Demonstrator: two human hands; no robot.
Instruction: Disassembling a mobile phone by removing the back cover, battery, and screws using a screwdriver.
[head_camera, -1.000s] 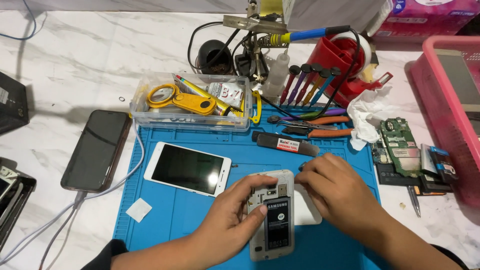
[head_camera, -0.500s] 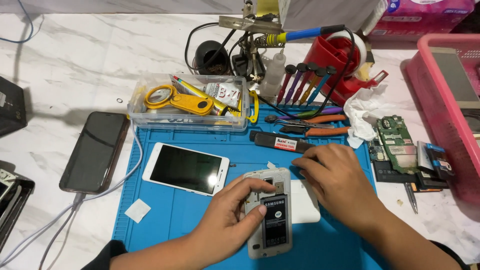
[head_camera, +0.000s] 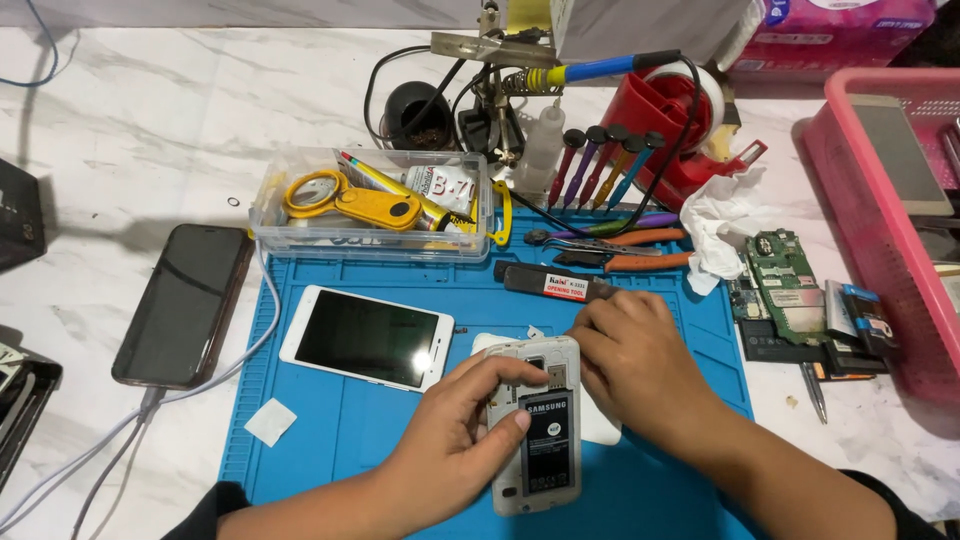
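An opened white phone (head_camera: 537, 425) lies back-up near the near edge of a blue work mat (head_camera: 330, 440), its rear cover off and a dark battery (head_camera: 548, 445) showing in the body. The left hand (head_camera: 455, 440) holds the phone from its left side, the fingers curled over its edge and the thumb pressing on the battery's upper left corner. The right hand (head_camera: 640, 365) rests at the phone's upper right corner, its fingers bunched narrow and bent down against the edge; what they pinch, if anything, cannot be told. A white flat cover (head_camera: 600, 425) lies under the phone, showing at its right side.

Just left of the phone on the mat lies a second white phone (head_camera: 366, 338) face-up with a dark screen. A small white square pad (head_camera: 270, 421) sits at the mat's near left. Just beyond the right hand lies a black opening tool (head_camera: 550, 282), and beyond that orange-handled pliers (head_camera: 630, 250).

At the mat's far edge stands a clear plastic box (head_camera: 370, 205) holding a yellow tool. Right of it, a row of screwdrivers (head_camera: 600, 165) stands beside a red holder (head_camera: 660, 115).

Off the mat to the left, a black phone (head_camera: 185, 305) lies on the marble table (head_camera: 130, 130) with a white cable (head_camera: 120, 430) plugged in. To the right lie crumpled tissue (head_camera: 725, 225), a green circuit board (head_camera: 785, 285) and a pink basket (head_camera: 890, 230).
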